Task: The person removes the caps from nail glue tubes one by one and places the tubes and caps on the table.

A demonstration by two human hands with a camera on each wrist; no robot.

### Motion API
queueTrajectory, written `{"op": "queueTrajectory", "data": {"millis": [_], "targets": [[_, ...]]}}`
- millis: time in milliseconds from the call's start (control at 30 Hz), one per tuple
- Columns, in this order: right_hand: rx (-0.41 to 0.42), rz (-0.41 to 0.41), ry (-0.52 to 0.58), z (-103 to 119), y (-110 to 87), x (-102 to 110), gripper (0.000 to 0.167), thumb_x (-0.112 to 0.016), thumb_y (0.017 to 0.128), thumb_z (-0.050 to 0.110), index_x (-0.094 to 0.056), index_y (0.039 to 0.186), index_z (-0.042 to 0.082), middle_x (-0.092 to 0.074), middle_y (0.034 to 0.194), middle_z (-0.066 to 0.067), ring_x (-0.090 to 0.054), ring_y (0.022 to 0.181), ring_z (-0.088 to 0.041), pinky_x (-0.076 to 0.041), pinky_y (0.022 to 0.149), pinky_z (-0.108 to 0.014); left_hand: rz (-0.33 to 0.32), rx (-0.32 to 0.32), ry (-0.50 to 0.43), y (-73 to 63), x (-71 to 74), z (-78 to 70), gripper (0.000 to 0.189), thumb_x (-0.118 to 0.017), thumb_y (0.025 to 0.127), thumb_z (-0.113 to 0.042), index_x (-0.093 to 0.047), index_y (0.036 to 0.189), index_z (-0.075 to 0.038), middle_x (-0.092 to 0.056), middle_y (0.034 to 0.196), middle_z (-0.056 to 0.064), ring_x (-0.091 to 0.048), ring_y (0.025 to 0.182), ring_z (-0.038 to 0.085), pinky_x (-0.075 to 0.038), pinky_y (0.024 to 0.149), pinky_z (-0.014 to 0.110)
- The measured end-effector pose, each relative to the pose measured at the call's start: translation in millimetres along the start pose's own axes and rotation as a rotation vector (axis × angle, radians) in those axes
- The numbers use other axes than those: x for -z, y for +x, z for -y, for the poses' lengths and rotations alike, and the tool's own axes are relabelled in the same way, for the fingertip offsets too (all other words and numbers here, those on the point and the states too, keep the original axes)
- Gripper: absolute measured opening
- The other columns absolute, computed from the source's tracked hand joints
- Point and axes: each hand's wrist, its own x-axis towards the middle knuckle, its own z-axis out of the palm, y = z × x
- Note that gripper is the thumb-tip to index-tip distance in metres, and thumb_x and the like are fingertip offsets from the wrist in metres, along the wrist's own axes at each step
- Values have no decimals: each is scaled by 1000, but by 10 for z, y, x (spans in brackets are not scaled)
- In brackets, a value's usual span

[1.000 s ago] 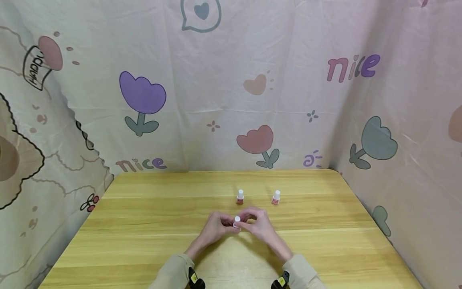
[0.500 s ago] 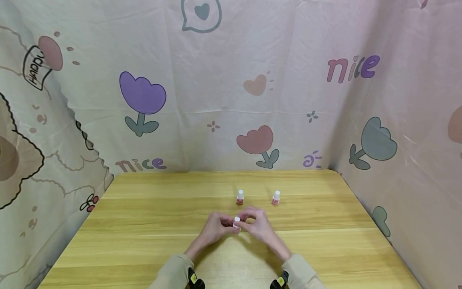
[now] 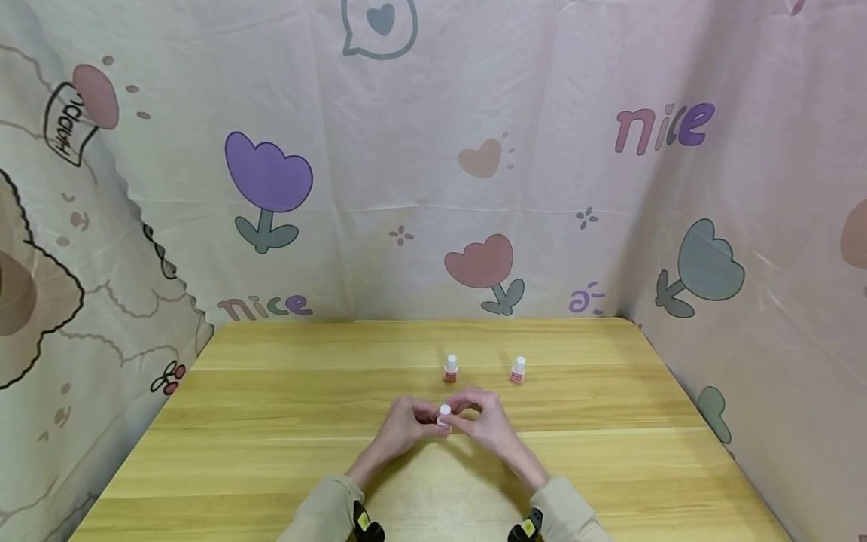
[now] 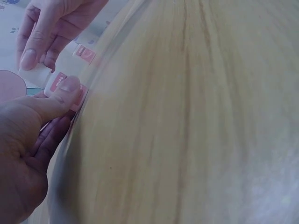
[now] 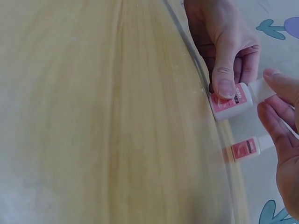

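A small white bottle [image 5: 237, 109] with a pink label and a white cap [image 3: 445, 410] is between both hands near the middle of the table. My left hand [image 3: 405, 427] grips its body, the thumb lying across the label in both wrist views. From the other side, my right hand [image 3: 486, 420] pinches the cap between thumb and fingers. The cap sits on the bottle; its lower edge is partly covered by fingertips. In the head view the bottle stands upright, its lower part mostly hidden by the hands.
Two similar bottles stand upright behind the hands: one bottle [image 3: 451, 370] straight behind, another bottle [image 3: 518, 371] to its right. The wooden table [image 3: 284, 391] ends at a patterned curtain [image 3: 379, 256] at the back and sides.
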Motion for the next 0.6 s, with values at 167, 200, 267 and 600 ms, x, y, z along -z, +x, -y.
{"op": "queueTrajectory", "data": {"millis": [167, 200, 267, 600], "targets": [[-15, -42, -39, 74, 23, -38, 16, -82, 76, -4, -72, 89, -1, -73, 82, -16, -68, 71, -25, -61, 68, -40, -12, -16, -11, -2, -3, 7, 12, -87, 77, -16, -81, 87, -13, -79, 80, 7, -68, 68, 2, -54, 63, 18], [-12, -45, -45, 94, 29, -43, 16, -82, 76, -6, -71, 88, -3, -73, 81, -18, -68, 70, -29, -60, 67, -42, -13, -17, -9, -2, -3, 10, 12, -87, 78, -16, -81, 87, -13, -79, 80, 7, -68, 68, 2, -54, 63, 17], [-1, -44, -53, 130, 40, -46, 15, -80, 76, -10, -71, 87, -7, -72, 80, -21, -67, 69, -35, -60, 66, -44, -13, -16, -6, -1, -3, 13, 12, -87, 78, -17, -81, 87, -13, -79, 81, 6, -68, 69, 2, -54, 63, 17], [38, -23, -63, 37, 23, -33, 13, -80, 78, -7, -75, 87, 1, -73, 81, -18, -69, 72, -27, -61, 70, -39, -2, -4, 11, 2, 0, 9, 12, -86, 78, -15, -81, 88, -12, -79, 82, 7, -68, 70, 2, -54, 64, 17]]}}
